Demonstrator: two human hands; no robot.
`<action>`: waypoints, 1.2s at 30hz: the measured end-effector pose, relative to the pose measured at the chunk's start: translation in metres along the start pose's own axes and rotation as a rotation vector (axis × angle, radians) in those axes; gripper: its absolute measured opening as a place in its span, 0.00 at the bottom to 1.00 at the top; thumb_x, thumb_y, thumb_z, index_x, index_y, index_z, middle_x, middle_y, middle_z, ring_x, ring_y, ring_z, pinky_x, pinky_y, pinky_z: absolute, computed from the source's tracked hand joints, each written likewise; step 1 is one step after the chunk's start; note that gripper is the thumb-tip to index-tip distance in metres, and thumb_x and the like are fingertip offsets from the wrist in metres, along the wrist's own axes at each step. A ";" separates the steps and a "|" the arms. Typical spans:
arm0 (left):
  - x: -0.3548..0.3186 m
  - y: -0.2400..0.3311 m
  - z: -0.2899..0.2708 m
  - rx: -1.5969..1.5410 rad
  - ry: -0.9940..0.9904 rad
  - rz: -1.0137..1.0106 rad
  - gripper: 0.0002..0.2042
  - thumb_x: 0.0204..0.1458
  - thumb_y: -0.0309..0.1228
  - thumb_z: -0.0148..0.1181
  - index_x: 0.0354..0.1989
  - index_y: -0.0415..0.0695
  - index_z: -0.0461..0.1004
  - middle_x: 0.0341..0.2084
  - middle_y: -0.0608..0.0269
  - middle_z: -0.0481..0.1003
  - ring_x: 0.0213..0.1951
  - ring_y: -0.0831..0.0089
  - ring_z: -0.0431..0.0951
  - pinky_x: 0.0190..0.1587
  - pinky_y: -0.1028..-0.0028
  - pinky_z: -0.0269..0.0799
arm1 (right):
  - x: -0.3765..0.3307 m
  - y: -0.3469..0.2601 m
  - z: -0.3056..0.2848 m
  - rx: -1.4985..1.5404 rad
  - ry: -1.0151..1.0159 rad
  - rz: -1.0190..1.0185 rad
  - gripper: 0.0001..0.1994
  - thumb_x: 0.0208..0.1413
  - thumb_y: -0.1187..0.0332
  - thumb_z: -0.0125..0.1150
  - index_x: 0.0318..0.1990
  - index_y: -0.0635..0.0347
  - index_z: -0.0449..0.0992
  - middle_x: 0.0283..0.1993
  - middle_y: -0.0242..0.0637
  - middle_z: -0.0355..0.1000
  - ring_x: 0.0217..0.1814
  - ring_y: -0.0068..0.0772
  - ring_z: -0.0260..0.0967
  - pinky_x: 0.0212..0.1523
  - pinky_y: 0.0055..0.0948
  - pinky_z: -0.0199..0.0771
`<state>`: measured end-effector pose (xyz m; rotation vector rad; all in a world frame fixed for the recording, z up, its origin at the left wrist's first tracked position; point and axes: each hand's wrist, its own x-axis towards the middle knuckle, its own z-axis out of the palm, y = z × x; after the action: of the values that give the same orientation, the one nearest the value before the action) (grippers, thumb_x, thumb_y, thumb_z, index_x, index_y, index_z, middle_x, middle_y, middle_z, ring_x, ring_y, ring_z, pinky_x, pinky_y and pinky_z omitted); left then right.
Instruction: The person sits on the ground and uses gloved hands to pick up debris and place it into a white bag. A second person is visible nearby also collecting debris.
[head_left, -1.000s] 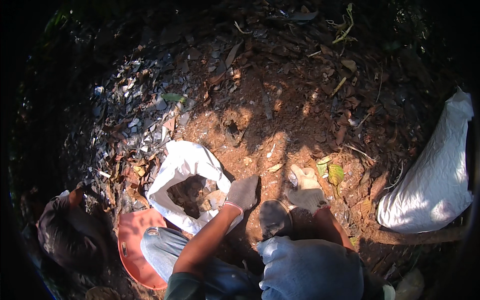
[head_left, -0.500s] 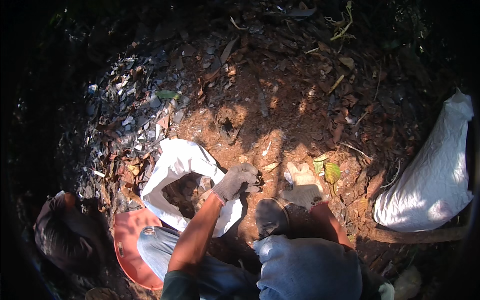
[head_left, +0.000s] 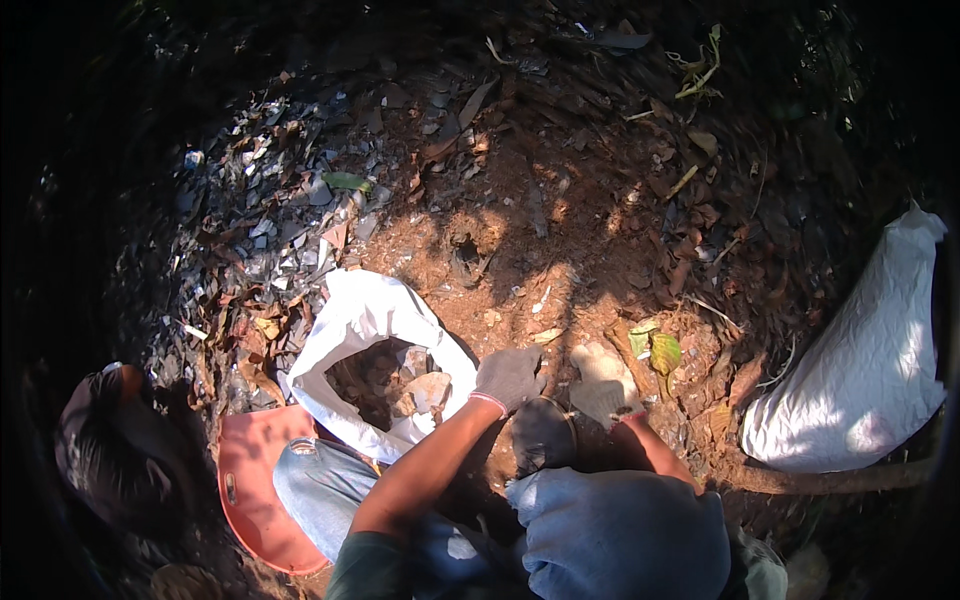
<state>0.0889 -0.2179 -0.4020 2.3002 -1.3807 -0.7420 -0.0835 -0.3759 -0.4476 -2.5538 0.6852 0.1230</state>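
My left hand, in a grey knit glove, is low over the soil just right of the white sack's mouth. Its fingers are curled downward, and whatever may be in them is hidden. Close by on the right, my right hand, in a paler, soiled glove, rests at the ground with its fingers drawn together; its palm side is out of sight. The dark shoe lies between my wrists. The open white sack stands at my left with its rim folded out. Stony or shard-like pieces lie inside it.
A filled white sack leans at the right by a wooden pole. An orange plastic scoop or basin lies beside my knee, a dark bundle farther left. Broken shards and dry leaves cover the ground; a yellow-green leaf is near my right hand.
My left hand has moved right and slightly down, away from the sack's rim toward my right hand. The right hand's spread fingers have drawn together. The view has shifted slightly.
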 end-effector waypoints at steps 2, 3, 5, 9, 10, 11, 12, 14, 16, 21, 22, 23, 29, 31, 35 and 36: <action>0.001 -0.008 0.007 -0.018 -0.018 -0.060 0.19 0.57 0.46 0.57 0.46 0.42 0.75 0.34 0.43 0.82 0.39 0.46 0.84 0.43 0.50 0.79 | 0.001 -0.015 -0.037 0.165 0.053 0.041 0.16 0.48 0.69 0.64 0.46 0.56 0.73 0.42 0.42 0.72 0.45 0.44 0.71 0.47 0.42 0.72; 0.003 -0.008 0.011 -0.046 -0.050 -0.084 0.20 0.57 0.46 0.58 0.47 0.43 0.75 0.35 0.43 0.82 0.41 0.46 0.83 0.45 0.50 0.79 | 0.001 -0.025 -0.064 0.258 0.081 0.102 0.14 0.47 0.70 0.64 0.43 0.57 0.72 0.39 0.40 0.71 0.43 0.40 0.70 0.44 0.40 0.72; -0.002 -0.013 0.009 -0.087 -0.058 -0.140 0.20 0.56 0.47 0.59 0.47 0.43 0.75 0.36 0.42 0.82 0.42 0.45 0.83 0.47 0.49 0.78 | 0.004 -0.041 -0.095 0.488 0.132 0.134 0.11 0.46 0.72 0.64 0.38 0.59 0.71 0.34 0.36 0.71 0.37 0.33 0.69 0.39 0.37 0.70; -0.006 -0.013 0.003 -0.116 -0.048 -0.115 0.19 0.55 0.46 0.60 0.45 0.43 0.77 0.36 0.43 0.82 0.43 0.46 0.83 0.47 0.50 0.77 | -0.003 -0.036 -0.109 1.500 0.037 0.227 0.14 0.52 0.73 0.59 0.48 0.56 0.73 0.38 0.32 0.73 0.35 0.28 0.71 0.30 0.27 0.73; -0.004 -0.012 0.001 -0.115 -0.060 -0.083 0.19 0.54 0.46 0.60 0.45 0.43 0.77 0.36 0.43 0.82 0.43 0.46 0.83 0.47 0.50 0.77 | -0.005 -0.035 -0.114 1.741 0.028 0.244 0.17 0.54 0.71 0.58 0.52 0.56 0.74 0.42 0.34 0.76 0.38 0.33 0.76 0.30 0.27 0.77; -0.001 -0.010 -0.001 -0.111 -0.093 -0.108 0.20 0.52 0.46 0.60 0.43 0.42 0.78 0.36 0.43 0.82 0.43 0.46 0.83 0.47 0.51 0.77 | -0.005 -0.034 -0.117 1.888 0.015 0.239 0.16 0.55 0.70 0.58 0.53 0.56 0.74 0.44 0.36 0.76 0.40 0.37 0.76 0.31 0.29 0.78; 0.000 -0.010 -0.004 -0.118 -0.112 -0.116 0.20 0.52 0.46 0.60 0.43 0.42 0.78 0.36 0.43 0.82 0.43 0.45 0.83 0.47 0.51 0.77 | -0.002 -0.043 -0.120 2.040 0.000 0.235 0.16 0.56 0.69 0.59 0.53 0.56 0.74 0.46 0.39 0.76 0.42 0.41 0.76 0.31 0.30 0.79; -0.001 -0.013 -0.008 -0.132 -0.148 -0.136 0.21 0.50 0.47 0.60 0.41 0.41 0.78 0.37 0.43 0.82 0.43 0.45 0.83 0.48 0.51 0.77 | 0.009 -0.057 -0.118 2.139 -0.130 0.172 0.14 0.58 0.67 0.60 0.51 0.57 0.75 0.47 0.42 0.75 0.42 0.43 0.75 0.32 0.35 0.79; -0.002 -0.013 -0.005 -0.156 -0.124 -0.120 0.22 0.49 0.48 0.59 0.40 0.39 0.79 0.37 0.41 0.82 0.43 0.44 0.82 0.47 0.50 0.76 | 0.019 -0.066 -0.115 2.179 -0.256 0.165 0.11 0.62 0.63 0.59 0.47 0.58 0.75 0.48 0.44 0.74 0.43 0.43 0.74 0.30 0.35 0.76; -0.002 -0.019 0.003 -0.185 -0.119 -0.132 0.26 0.52 0.53 0.59 0.38 0.37 0.79 0.36 0.39 0.81 0.43 0.42 0.82 0.48 0.50 0.76 | 0.067 -0.111 -0.095 1.200 -0.303 0.323 0.13 0.63 0.56 0.62 0.39 0.57 0.77 0.27 0.33 0.74 0.29 0.28 0.73 0.27 0.31 0.73; -0.003 -0.017 0.004 -0.187 -0.118 -0.141 0.26 0.53 0.54 0.59 0.38 0.37 0.79 0.36 0.39 0.81 0.43 0.42 0.82 0.48 0.50 0.76 | 0.080 -0.123 -0.090 0.919 -0.323 0.282 0.15 0.62 0.55 0.63 0.40 0.58 0.78 0.27 0.33 0.75 0.31 0.28 0.74 0.28 0.31 0.74; -0.004 -0.015 0.006 -0.210 -0.077 -0.116 0.27 0.53 0.53 0.58 0.38 0.34 0.78 0.36 0.36 0.80 0.43 0.41 0.82 0.49 0.50 0.75 | 0.097 -0.124 -0.075 0.733 -0.251 0.047 0.16 0.60 0.55 0.64 0.44 0.59 0.79 0.30 0.37 0.78 0.33 0.32 0.76 0.32 0.33 0.76; -0.040 -0.005 -0.036 -0.199 -0.196 -0.040 0.22 0.53 0.48 0.56 0.41 0.39 0.80 0.36 0.38 0.81 0.40 0.41 0.81 0.46 0.49 0.75 | 0.175 -0.211 -0.008 -0.004 -0.298 -0.128 0.29 0.56 0.46 0.63 0.58 0.56 0.74 0.56 0.52 0.77 0.61 0.60 0.73 0.57 0.48 0.76; -0.068 0.000 -0.058 -0.048 -0.308 -0.011 0.19 0.52 0.44 0.55 0.40 0.41 0.81 0.32 0.41 0.80 0.37 0.42 0.81 0.42 0.48 0.75 | 0.186 -0.217 0.023 -0.181 -0.209 -0.238 0.23 0.59 0.54 0.61 0.55 0.62 0.73 0.49 0.54 0.79 0.52 0.56 0.79 0.51 0.50 0.79; -0.119 -0.045 -0.103 0.050 -0.138 -0.204 0.20 0.53 0.46 0.59 0.45 0.43 0.78 0.33 0.42 0.80 0.37 0.43 0.82 0.42 0.49 0.76 | 0.184 -0.225 0.055 -0.336 -0.111 -0.383 0.13 0.64 0.64 0.52 0.48 0.60 0.77 0.44 0.51 0.82 0.45 0.49 0.83 0.42 0.49 0.81; -0.126 -0.056 -0.123 0.027 -0.102 -0.319 0.21 0.53 0.48 0.61 0.47 0.44 0.77 0.37 0.42 0.80 0.39 0.44 0.82 0.43 0.49 0.77 | 0.183 -0.225 0.050 -0.333 -0.109 -0.380 0.13 0.63 0.63 0.52 0.46 0.59 0.79 0.44 0.51 0.82 0.46 0.49 0.83 0.43 0.47 0.81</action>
<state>0.1537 -0.0764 -0.3029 2.5690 -1.0796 -0.9513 0.1880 -0.2644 -0.4313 -2.9169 0.1356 0.2633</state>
